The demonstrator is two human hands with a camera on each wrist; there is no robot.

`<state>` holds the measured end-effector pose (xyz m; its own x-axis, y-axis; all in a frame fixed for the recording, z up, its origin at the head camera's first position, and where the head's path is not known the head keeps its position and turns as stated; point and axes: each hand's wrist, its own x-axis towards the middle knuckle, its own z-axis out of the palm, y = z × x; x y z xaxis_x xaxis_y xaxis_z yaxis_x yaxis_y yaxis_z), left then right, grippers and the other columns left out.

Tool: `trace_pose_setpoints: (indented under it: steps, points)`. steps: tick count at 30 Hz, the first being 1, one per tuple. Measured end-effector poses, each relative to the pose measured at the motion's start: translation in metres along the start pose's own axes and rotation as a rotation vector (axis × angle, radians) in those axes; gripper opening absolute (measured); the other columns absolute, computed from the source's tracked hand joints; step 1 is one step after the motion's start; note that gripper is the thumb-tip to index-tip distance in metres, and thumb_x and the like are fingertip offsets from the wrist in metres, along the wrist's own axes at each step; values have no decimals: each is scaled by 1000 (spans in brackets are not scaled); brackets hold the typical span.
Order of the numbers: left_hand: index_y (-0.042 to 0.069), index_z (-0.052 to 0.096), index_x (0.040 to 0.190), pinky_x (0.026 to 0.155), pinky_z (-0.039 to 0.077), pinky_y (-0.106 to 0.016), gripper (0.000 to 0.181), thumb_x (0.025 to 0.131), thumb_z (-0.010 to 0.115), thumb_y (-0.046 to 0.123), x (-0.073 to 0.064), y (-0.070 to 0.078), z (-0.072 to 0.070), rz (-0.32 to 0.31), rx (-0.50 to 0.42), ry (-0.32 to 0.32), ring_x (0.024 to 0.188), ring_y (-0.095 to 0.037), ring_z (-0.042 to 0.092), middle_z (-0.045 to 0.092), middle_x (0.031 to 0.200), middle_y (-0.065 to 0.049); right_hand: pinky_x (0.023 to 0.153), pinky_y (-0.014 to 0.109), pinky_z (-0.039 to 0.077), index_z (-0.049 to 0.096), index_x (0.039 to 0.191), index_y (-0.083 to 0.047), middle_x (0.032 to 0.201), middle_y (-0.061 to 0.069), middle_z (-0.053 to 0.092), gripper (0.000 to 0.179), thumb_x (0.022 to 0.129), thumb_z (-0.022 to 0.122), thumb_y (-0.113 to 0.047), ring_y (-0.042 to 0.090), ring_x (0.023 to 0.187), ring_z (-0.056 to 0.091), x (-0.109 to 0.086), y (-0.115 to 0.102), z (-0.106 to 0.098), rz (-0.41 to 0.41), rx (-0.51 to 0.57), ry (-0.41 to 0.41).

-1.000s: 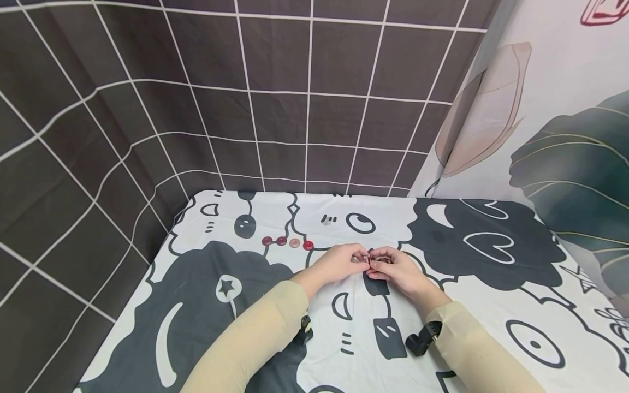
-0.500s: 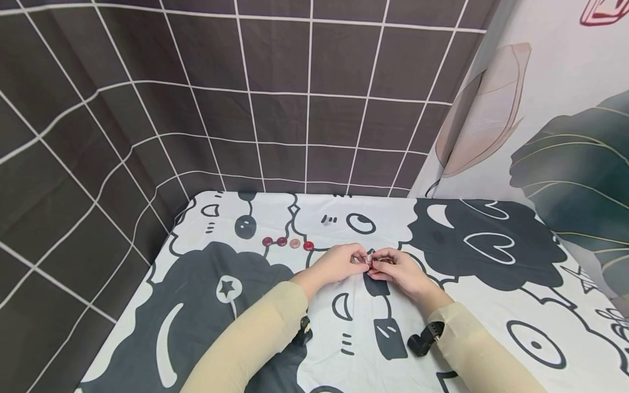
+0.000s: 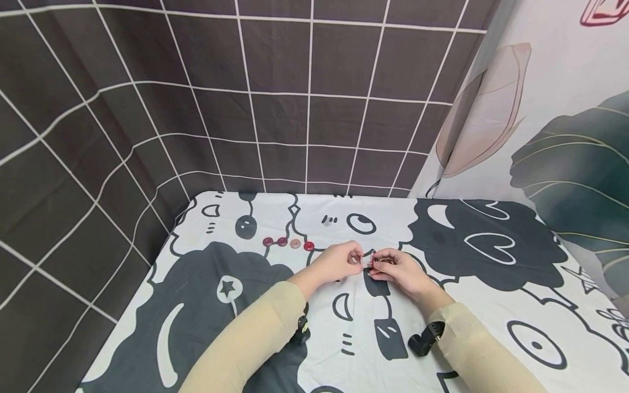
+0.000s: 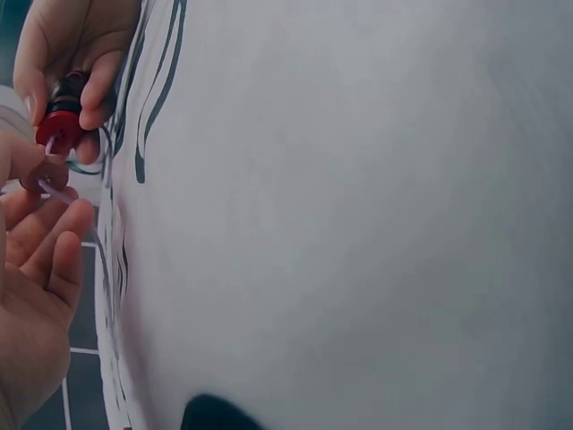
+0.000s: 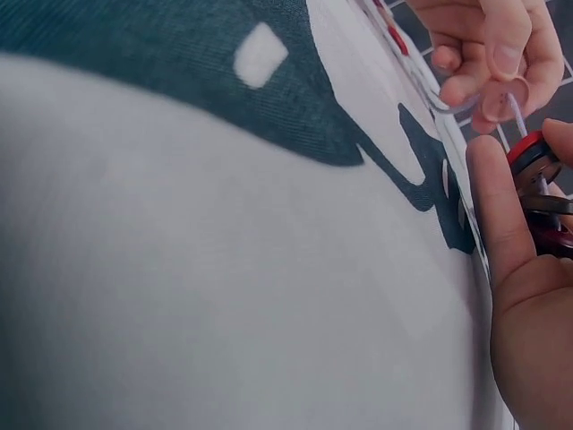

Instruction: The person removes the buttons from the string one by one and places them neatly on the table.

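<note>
My left hand (image 3: 340, 263) pinches a pinkish-brown button (image 5: 501, 100) between thumb and fingers. A pale cord (image 5: 518, 119) runs through this button. Just to the right, my right hand (image 3: 399, 268) grips a stack of buttons (image 4: 61, 127), with a red one facing the left hand and dark and brown ones behind it. The cord spans the small gap between the pink button and the stack. In the head view the fingers mostly cover these buttons.
Left of the hands, several loose buttons lie in a row on the patterned cloth (image 3: 324, 305): two dark red, a pink button (image 3: 295, 243) and a red button (image 3: 308, 246). A dark checked curtain (image 3: 275, 114) hangs behind the table.
My left hand has drawn slightly left, opening a small gap from the right hand, with cord showing between them. The right hand has stayed nearly still, as have the loose buttons.
</note>
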<state>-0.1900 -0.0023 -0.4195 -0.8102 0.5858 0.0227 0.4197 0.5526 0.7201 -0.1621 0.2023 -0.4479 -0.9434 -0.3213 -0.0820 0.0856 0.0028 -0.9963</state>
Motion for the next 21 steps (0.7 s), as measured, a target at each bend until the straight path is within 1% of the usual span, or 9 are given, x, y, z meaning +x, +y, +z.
trace_pose_setpoints:
  steps: [7,12,17,21]
  points:
    - [16,56,99,73,45,-22,22,82,69,17,-1,-2,-3,-21,-9,8,80,-6,56,61,90,8,77,32,53,39,117,23,102,23,59,38,91,54,1,19,82,66,-1,-1,-1,4,-4,7]
    - [16,56,97,75,45,-22,21,81,69,15,-3,-5,-5,-7,-9,29,82,-7,56,60,90,8,77,32,53,39,116,23,102,23,59,37,91,54,1,20,82,66,-2,0,-3,-5,-4,4]
    - [16,55,96,73,45,-21,21,80,69,13,-3,-10,-6,-5,-10,30,78,-6,55,59,87,7,77,32,53,39,116,23,102,23,59,37,91,55,1,20,83,66,-2,0,-3,-2,-7,4]
    - [16,55,96,73,45,-22,21,80,69,13,-5,-12,-9,-10,-11,33,79,-7,55,59,87,7,77,32,53,40,115,24,102,23,59,37,90,55,1,19,83,66,-2,0,-3,-4,-12,11]
